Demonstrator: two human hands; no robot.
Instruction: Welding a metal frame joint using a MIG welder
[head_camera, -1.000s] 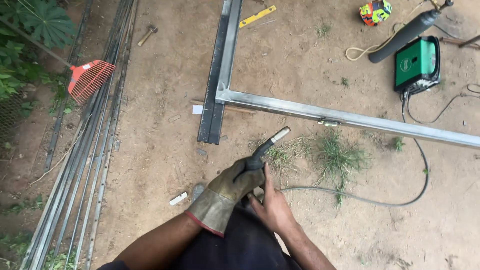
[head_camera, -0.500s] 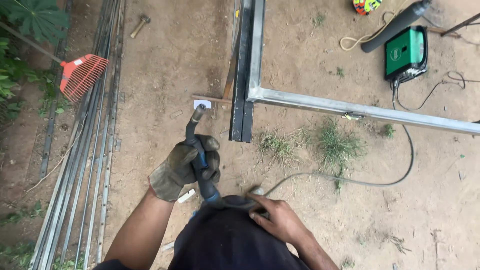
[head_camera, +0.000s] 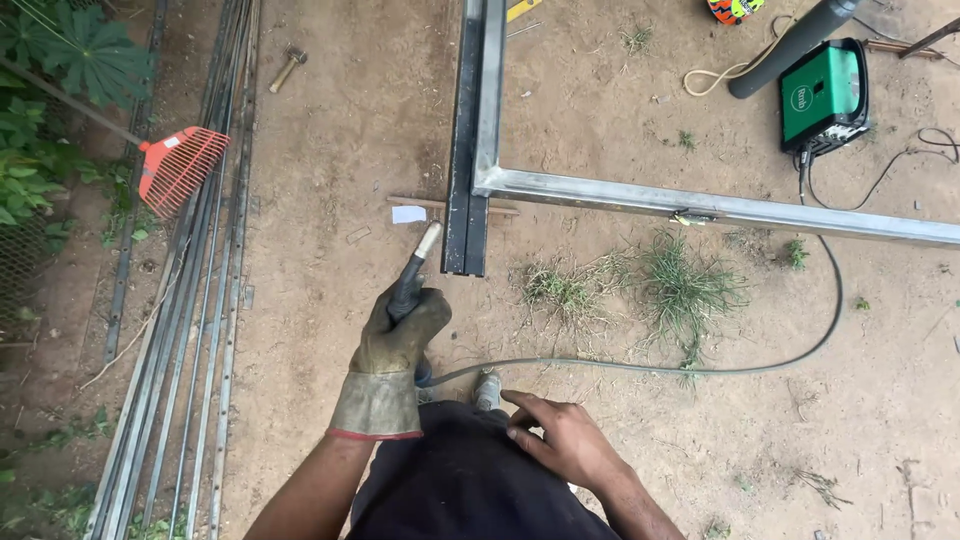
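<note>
My left hand (head_camera: 395, 345) wears a worn leather glove and grips a welding electrode holder (head_camera: 412, 275), its tip pointing up toward the end of a dark steel bar (head_camera: 465, 150). My bare right hand (head_camera: 560, 432) rests flat on my dark-trousered knee, holding nothing. A black cable (head_camera: 700, 367) runs from the holder across the dirt to a green welding machine (head_camera: 822, 95). A bright steel tube frame (head_camera: 700, 205) forms a corner just beyond the holder's tip.
A bundle of long steel rods (head_camera: 190, 300) lies along the left. An orange rake (head_camera: 178, 168) and a hammer (head_camera: 287, 68) lie on the dirt. Grass tufts (head_camera: 680, 285) grow below the frame. A grey pipe (head_camera: 790, 45) lies beside the welder.
My left hand with the holder has swung left and up toward the end of the dark bar. My right hand dropped onto my knee. The view shifted right along the frame.
</note>
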